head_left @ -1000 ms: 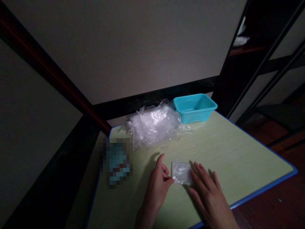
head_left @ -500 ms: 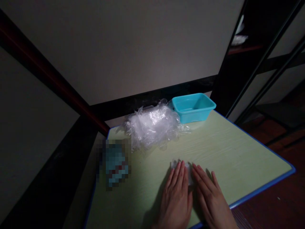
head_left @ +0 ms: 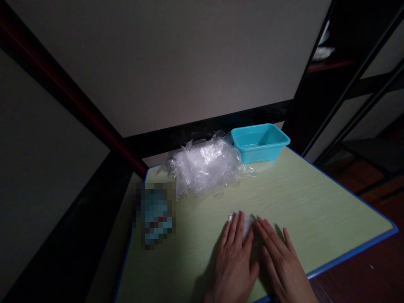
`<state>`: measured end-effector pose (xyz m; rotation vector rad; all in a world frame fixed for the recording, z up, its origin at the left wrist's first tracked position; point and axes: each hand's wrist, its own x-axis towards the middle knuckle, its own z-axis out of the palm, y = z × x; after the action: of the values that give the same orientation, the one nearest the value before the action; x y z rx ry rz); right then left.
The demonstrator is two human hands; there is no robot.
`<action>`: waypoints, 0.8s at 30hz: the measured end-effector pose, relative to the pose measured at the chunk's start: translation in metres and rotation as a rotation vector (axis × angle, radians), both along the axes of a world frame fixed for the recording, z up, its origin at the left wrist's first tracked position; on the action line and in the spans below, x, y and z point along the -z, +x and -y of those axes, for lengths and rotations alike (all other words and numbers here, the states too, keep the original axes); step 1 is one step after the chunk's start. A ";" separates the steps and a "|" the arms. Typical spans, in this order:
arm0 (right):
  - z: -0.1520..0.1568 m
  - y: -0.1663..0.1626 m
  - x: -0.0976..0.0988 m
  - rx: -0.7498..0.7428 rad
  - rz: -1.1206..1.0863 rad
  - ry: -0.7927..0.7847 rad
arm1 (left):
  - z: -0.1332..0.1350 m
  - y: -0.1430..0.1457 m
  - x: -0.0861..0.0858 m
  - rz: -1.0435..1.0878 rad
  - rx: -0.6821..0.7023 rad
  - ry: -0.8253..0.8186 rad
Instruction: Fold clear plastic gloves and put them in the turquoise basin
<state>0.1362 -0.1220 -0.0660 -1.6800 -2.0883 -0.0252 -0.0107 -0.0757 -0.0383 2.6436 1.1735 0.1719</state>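
My left hand point(head_left: 233, 261) lies flat, fingers stretched out, on top of a small folded piece of clear plastic point(head_left: 247, 224) on the pale green table point(head_left: 315, 206). Only the plastic's far edge shows between and beyond my fingers. My right hand point(head_left: 280, 263) lies flat right beside it, fingers spread, its fingertips touching the plastic's right side. Farther back sits a heap of crumpled clear plastic point(head_left: 205, 166).
A turquoise plastic tub point(head_left: 259, 143) stands at the table's far edge, next to the heap. A blurred blue object point(head_left: 154, 214) lies near the left edge. The table has a blue rim. Dark frame bars stand behind and to the right.
A second ago my left hand was beside the folded plastic at its left edge. It has since moved over the plastic and flattened on it. My right hand has barely shifted.
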 end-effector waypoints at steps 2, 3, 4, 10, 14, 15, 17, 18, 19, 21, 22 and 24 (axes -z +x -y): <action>-0.001 0.000 0.001 -0.002 0.011 0.012 | 0.000 -0.001 0.001 0.015 0.007 -0.007; -0.001 0.000 0.001 -0.005 0.022 0.017 | 0.000 -0.001 0.002 0.019 0.012 -0.011; -0.001 0.000 0.001 -0.010 0.035 0.022 | 0.000 -0.001 0.002 0.022 0.015 -0.015; -0.002 0.002 -0.008 -0.011 0.089 0.070 | -0.001 -0.007 -0.003 0.032 0.055 -0.011; -0.005 -0.006 -0.011 -0.045 0.149 0.089 | -0.003 -0.016 -0.006 -0.012 0.014 0.019; -0.007 -0.009 -0.010 -0.048 0.165 0.094 | -0.004 -0.018 -0.005 -0.019 -0.006 0.037; -0.012 -0.016 -0.006 -0.037 0.187 0.103 | -0.004 -0.021 -0.003 -0.024 -0.031 0.070; -0.014 -0.019 -0.003 -0.028 0.194 0.108 | -0.005 -0.022 -0.001 -0.025 -0.033 0.080; -0.017 -0.022 -0.001 -0.021 0.199 0.115 | -0.005 -0.022 0.000 -0.026 -0.031 0.084; -0.022 -0.026 0.004 -0.019 0.212 0.128 | -0.005 -0.022 0.002 -0.032 -0.023 0.084; -0.023 -0.028 0.005 -0.023 0.221 0.131 | -0.005 -0.021 0.003 -0.038 -0.019 0.082; -0.025 -0.029 0.007 -0.048 0.239 0.125 | -0.004 -0.020 0.003 -0.048 -0.013 0.079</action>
<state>0.1075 -0.0975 -0.0727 -1.6190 -2.2470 -0.3500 -0.0310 -0.0714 -0.0414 2.7236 1.2235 0.1612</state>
